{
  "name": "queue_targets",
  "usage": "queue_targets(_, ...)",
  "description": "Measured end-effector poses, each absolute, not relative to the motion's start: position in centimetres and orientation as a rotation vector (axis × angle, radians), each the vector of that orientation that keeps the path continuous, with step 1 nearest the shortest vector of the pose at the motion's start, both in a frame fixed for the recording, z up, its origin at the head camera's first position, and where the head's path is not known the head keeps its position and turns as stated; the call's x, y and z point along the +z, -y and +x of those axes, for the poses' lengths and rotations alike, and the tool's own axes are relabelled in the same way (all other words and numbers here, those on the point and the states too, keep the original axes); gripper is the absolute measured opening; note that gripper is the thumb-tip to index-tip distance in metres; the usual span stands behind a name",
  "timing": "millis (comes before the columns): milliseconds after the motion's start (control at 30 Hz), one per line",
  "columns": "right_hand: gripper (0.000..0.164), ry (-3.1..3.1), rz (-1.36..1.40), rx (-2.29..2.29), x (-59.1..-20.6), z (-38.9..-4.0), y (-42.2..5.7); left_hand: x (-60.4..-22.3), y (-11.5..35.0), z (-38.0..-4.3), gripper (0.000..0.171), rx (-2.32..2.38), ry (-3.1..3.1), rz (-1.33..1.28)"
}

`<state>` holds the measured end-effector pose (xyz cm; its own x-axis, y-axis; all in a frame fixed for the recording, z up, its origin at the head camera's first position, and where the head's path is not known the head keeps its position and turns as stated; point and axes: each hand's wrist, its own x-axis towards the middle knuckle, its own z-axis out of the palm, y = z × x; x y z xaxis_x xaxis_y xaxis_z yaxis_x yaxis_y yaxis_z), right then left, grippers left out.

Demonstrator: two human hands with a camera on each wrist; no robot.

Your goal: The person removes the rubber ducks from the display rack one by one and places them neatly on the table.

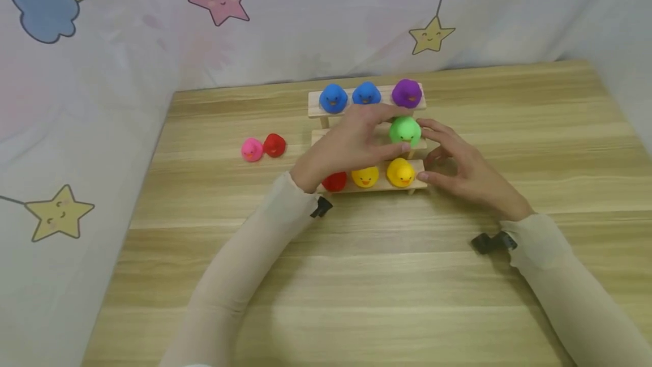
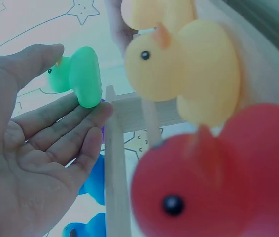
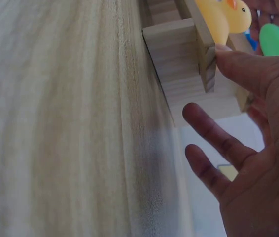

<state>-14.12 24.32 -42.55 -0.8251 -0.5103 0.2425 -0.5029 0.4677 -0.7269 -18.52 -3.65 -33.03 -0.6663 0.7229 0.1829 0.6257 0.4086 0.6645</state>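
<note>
Fingers of the left hand (image 1: 351, 140) pinch the green duck (image 1: 406, 131), thumb on its near side by the face, others on the far side. Right hand (image 1: 468, 171) has its fingers spread and slightly bent, one tip right by the duck's right side; can't tell if it touches.

Green duck is at the right end of the rack's middle tier (image 1: 318, 137), bill facing near. Far tier (image 1: 314, 105) has two blue ducks (image 1: 333, 98) and a purple duck (image 1: 406, 94); near tier (image 1: 383, 184) has a red duck (image 1: 334, 180) and two yellow ducks (image 1: 400, 173).

Step in hand looks like setting the green duck on the middle tier, probably late in the placing. Can't tell if its base sits on the wood. Next move likely calls for squaring it up, then letting go without knocking the yellow ducks just nearer.

Head view alone gives the pink duck (image 1: 252, 150) and loose red duck (image 1: 274, 145), side by side on the desk (image 1: 356, 287), left of the rack. Left wrist view adds the thumb tip at the bill and the bared palm. Right wrist view adds the right thumb at the near tier's right end, plus two lower fingers holding nothing; head view hides those.
</note>
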Motion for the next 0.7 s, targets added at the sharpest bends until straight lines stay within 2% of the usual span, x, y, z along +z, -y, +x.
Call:
queue_targets(200,0.092,-2.681,-0.979,-1.328,-42.4,-14.2,-24.4,-32.5,4.3,-18.1,0.051,1.180,-2.522,1.238)
queue_targets(700,0.094,-2.698,-0.975,-1.309,-42.5,-14.2,-24.5,-31.6,6.3,-17.4,0.056,1.233,-2.577,1.177)
